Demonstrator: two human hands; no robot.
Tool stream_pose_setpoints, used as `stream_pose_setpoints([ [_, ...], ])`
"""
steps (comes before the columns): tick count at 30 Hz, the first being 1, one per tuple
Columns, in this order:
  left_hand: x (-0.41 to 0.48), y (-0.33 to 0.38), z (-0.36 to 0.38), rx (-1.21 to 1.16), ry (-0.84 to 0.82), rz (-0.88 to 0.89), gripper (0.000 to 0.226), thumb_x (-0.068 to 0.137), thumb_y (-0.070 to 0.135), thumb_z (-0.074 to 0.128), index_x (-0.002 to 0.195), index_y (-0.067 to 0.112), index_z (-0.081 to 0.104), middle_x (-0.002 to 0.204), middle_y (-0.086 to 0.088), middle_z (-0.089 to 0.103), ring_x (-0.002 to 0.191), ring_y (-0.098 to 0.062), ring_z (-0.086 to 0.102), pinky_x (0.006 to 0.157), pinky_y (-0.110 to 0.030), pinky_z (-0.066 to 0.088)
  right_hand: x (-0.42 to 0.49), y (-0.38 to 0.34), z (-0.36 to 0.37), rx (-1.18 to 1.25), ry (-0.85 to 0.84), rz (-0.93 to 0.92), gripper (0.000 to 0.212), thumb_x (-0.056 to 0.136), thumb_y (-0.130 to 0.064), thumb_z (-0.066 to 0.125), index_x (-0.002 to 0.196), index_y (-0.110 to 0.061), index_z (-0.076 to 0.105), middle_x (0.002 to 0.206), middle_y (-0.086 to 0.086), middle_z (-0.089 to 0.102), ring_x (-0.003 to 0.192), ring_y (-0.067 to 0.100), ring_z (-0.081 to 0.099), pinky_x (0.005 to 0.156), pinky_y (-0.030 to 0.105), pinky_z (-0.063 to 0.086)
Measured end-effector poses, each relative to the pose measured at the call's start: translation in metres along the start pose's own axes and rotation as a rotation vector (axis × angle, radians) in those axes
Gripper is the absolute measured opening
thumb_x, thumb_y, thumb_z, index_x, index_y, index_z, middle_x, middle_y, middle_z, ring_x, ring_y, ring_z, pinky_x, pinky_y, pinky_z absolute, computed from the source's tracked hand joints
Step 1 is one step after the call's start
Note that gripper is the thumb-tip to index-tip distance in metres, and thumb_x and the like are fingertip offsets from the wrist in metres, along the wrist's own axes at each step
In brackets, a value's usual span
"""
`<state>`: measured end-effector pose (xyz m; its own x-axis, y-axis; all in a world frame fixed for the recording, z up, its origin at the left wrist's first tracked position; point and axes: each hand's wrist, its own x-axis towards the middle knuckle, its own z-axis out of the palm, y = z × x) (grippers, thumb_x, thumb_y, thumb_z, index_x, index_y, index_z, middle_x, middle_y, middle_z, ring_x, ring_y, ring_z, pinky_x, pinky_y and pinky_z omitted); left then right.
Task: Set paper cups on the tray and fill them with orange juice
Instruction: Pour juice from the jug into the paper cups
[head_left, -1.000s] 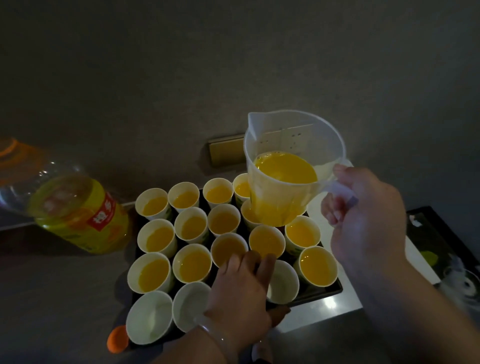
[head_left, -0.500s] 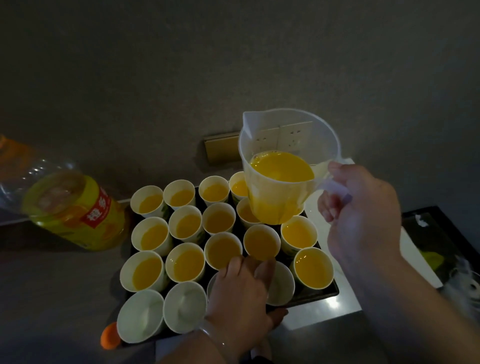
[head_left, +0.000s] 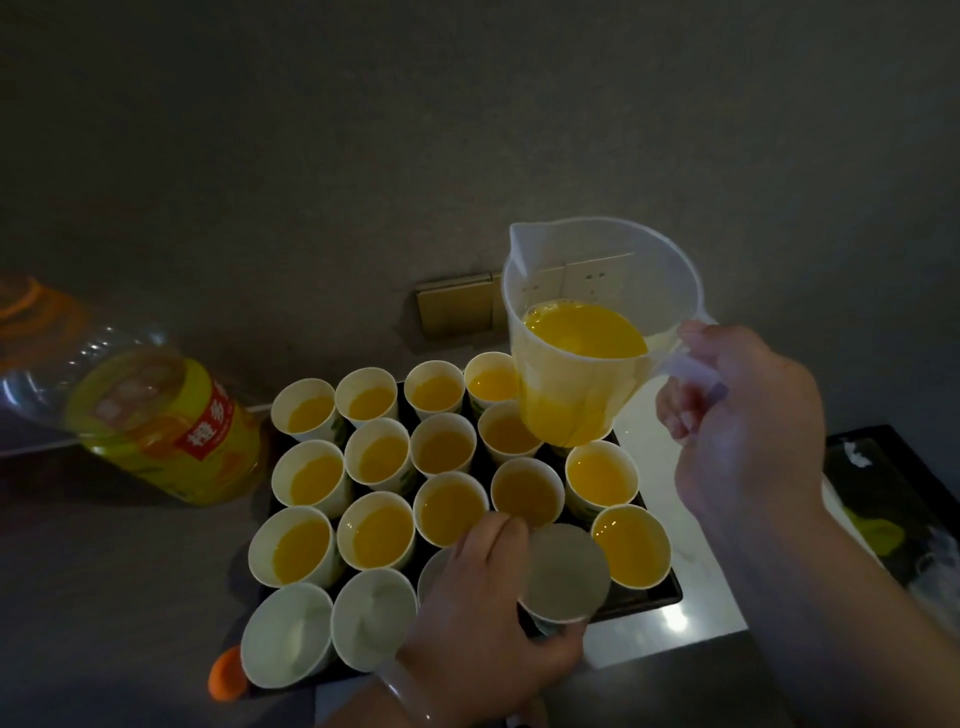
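A dark tray (head_left: 644, 603) holds several white paper cups, most with orange juice (head_left: 447, 512) in them. In the front row, three cups are empty: two at the left (head_left: 288, 631) and one at the right (head_left: 563, 571). My left hand (head_left: 483, 623) grips that right empty cup by its side, thumb under its rim, and covers another cup. My right hand (head_left: 743, 431) holds the handle of a clear plastic jug (head_left: 587, 343), part full of juice, upright above the tray's back right corner.
A large juice bottle (head_left: 150, 426) with a yellow and red label lies at the left of the tray. Its orange cap (head_left: 226, 675) sits by the tray's front left corner. A wall socket plate (head_left: 457, 306) is behind. A dark printed tray (head_left: 893, 499) lies at the right.
My left hand has shifted right and closed round the right empty cup in the front row. The jug has stayed level above the back right cups.
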<state>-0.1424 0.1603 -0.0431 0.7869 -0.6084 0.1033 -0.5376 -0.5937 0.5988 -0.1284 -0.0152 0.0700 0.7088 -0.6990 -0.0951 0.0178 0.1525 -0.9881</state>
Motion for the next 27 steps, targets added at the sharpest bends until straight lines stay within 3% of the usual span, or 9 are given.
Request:
stream_pose_setpoints([
  [3,0.002,0.001,-0.013,-0.14,0.095,-0.006,0.059,0.066,0.059,0.067,0.116,0.042,0.04,0.113,0.026,0.041,0.102,0.01,0.045,0.072,-0.001,0.038,0.003,-0.002,0.0,-0.033,0.021,0.01,0.043,0.086,-0.024,0.058,0.047,-0.009,0.049,0.042,0.003,0.034,0.046,0.018,0.03,0.052,0.034,0.03],
  [6,0.007,-0.003,-0.031,-0.257,0.147,-0.073,0.064,0.063,0.055,0.072,0.119,0.038,0.045,0.113,0.022,0.049,0.105,0.004,0.05,0.079,-0.006,0.041,0.008,-0.003,0.003,-0.04,0.004,0.009,0.041,0.084,-0.024,0.059,0.055,0.002,0.046,0.043,0.004,0.033,0.044,0.017,0.029,0.049,0.032,0.028],
  [9,0.016,-0.014,-0.052,-0.273,0.236,-0.148,0.071,0.059,0.061,0.068,0.121,0.039,0.042,0.112,0.019,0.055,0.101,0.002,0.055,0.076,-0.014,0.049,0.011,-0.002,0.009,0.0,-0.018,0.016,0.038,0.071,-0.029,0.061,0.043,-0.011,0.043,0.042,0.004,0.031,0.043,0.019,0.026,0.045,0.031,0.024],
  [11,0.025,-0.02,-0.068,-0.271,0.304,-0.17,0.068,0.059,0.059,0.069,0.118,0.043,0.04,0.109,0.023,0.053,0.1,0.005,0.054,0.074,-0.012,0.048,0.012,0.0,0.012,-0.008,-0.029,0.016,0.035,0.067,-0.031,0.061,0.044,-0.013,0.042,0.044,0.006,0.029,0.044,0.02,0.026,0.045,0.031,0.023],
  [14,0.036,-0.028,-0.088,-0.254,0.394,-0.195,0.065,0.063,0.043,0.078,0.116,0.036,0.041,0.106,0.027,0.048,0.099,0.01,0.05,0.072,-0.007,0.043,0.012,0.001,0.017,-0.034,-0.052,0.003,0.039,0.067,-0.033,0.062,0.052,-0.001,0.044,0.053,0.014,0.028,0.046,0.02,0.027,0.046,0.031,0.024],
  [17,0.046,-0.035,-0.102,-0.224,0.459,-0.213,0.063,0.064,0.033,0.081,0.114,0.031,0.043,0.105,0.015,0.051,0.098,0.002,0.052,0.072,-0.011,0.041,0.011,0.0,0.02,-0.047,-0.074,0.008,0.038,0.068,-0.034,0.061,0.047,-0.005,0.046,0.052,0.012,0.032,0.047,0.019,0.029,0.043,0.027,0.025],
  [21,0.054,-0.039,-0.116,-0.183,0.482,-0.221,0.061,0.066,0.032,0.08,0.113,0.033,0.04,0.102,0.014,0.048,0.092,0.013,0.048,0.066,-0.004,0.038,0.016,-0.008,0.024,-0.095,-0.123,-0.035,0.033,0.068,-0.032,0.059,0.043,-0.012,0.053,0.044,0.004,0.037,0.044,0.017,0.031,0.045,0.027,0.027],
  [27,0.056,-0.046,-0.125,-0.162,0.474,-0.198,0.064,0.065,0.031,0.083,0.114,0.032,0.042,0.104,0.017,0.05,0.096,0.005,0.05,0.067,-0.007,0.039,0.029,-0.032,0.03,-0.116,-0.239,-0.125,0.032,0.067,-0.019,0.058,0.038,-0.01,0.05,0.037,0.001,0.036,0.034,0.012,0.029,0.037,0.014,0.024],
])
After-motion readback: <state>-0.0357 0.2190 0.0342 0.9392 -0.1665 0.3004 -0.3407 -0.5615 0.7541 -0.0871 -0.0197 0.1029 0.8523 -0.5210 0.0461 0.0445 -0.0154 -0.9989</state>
